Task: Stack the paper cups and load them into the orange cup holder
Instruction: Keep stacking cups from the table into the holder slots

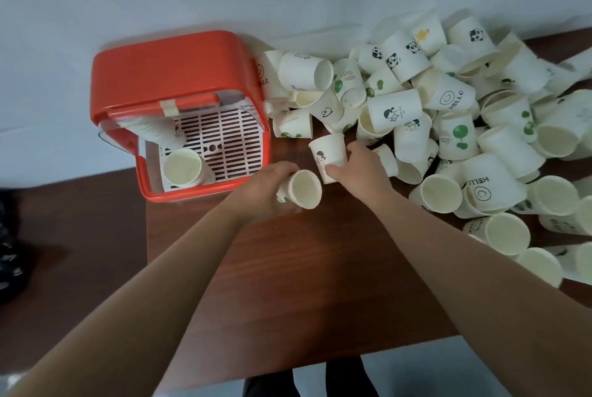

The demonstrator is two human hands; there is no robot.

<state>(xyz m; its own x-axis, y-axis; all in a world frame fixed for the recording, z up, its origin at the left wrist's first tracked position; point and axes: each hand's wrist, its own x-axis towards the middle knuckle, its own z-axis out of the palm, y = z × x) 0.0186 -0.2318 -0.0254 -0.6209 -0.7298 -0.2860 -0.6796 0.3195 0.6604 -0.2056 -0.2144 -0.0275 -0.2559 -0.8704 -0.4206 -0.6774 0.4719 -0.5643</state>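
Observation:
My left hand [267,188] grips a white paper cup [304,189] tipped on its side, its mouth facing me. Just to its right, my right hand [362,169] holds a second paper cup [328,153] with a small figure print, upright and slightly tilted. The two cups nearly touch. The orange cup holder [173,73] lies at the table's back left with its open side towards me. Inside it a stack of cups [153,130] leans and another cup [183,167] shows its mouth.
A large heap of loose printed paper cups [448,114] covers the right half of the brown table [320,268] up to the wall. The table's near edge runs below my forearms. A dark object [9,246] sits on the lower surface at far left.

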